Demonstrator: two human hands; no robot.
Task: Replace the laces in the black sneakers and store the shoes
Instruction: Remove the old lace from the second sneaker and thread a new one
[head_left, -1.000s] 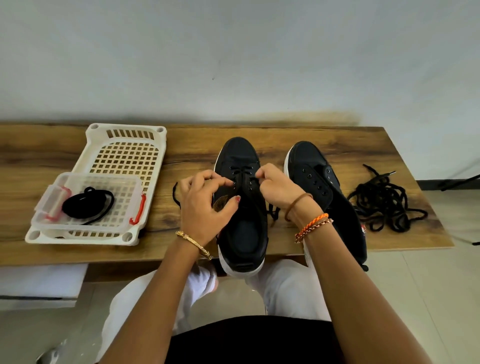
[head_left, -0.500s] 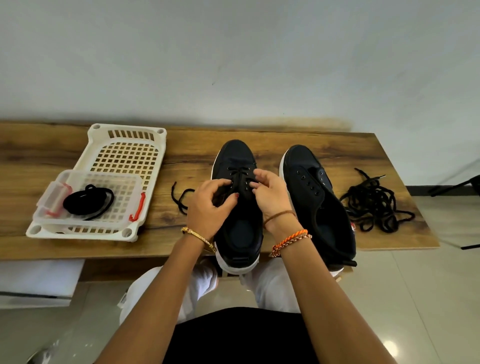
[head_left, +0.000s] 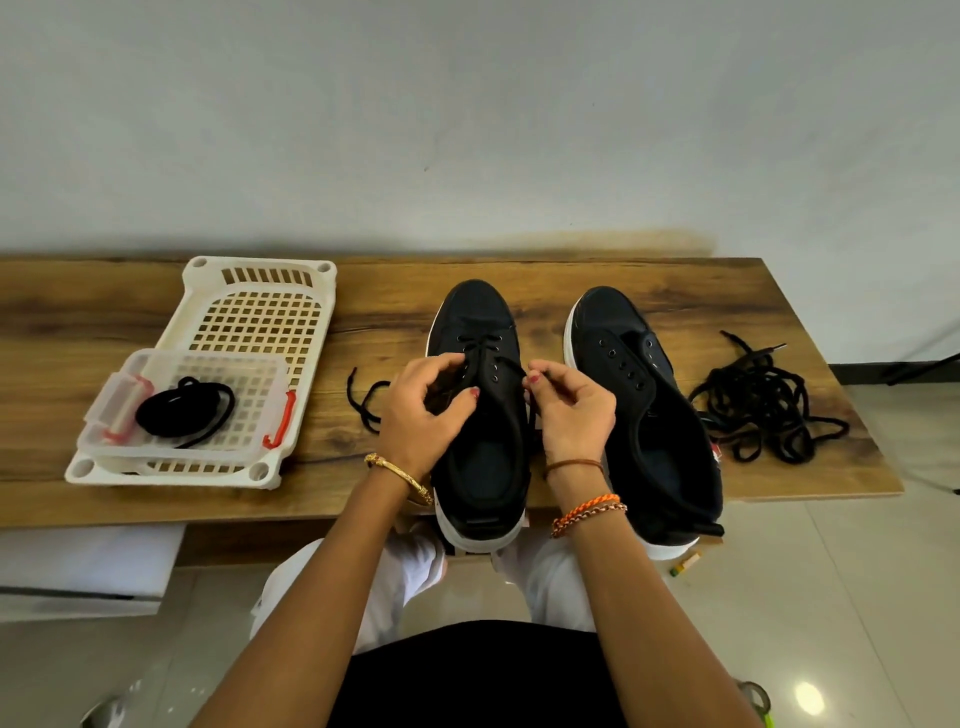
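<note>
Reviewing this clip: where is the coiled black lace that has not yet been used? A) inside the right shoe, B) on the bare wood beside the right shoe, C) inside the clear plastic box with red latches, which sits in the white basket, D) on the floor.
C: the coiled black lace lies in the clear plastic box, set in the white basket.

Bare table (head_left: 363, 312) between basket (head_left: 208, 312) and laced sneaker (head_left: 478, 322) (lace end (head_left: 363, 405) intrudes).

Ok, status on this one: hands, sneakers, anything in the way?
Left hand and right hand pinching lace on left sneaker. Right sneaker unlaced. Nothing in the way.
</note>
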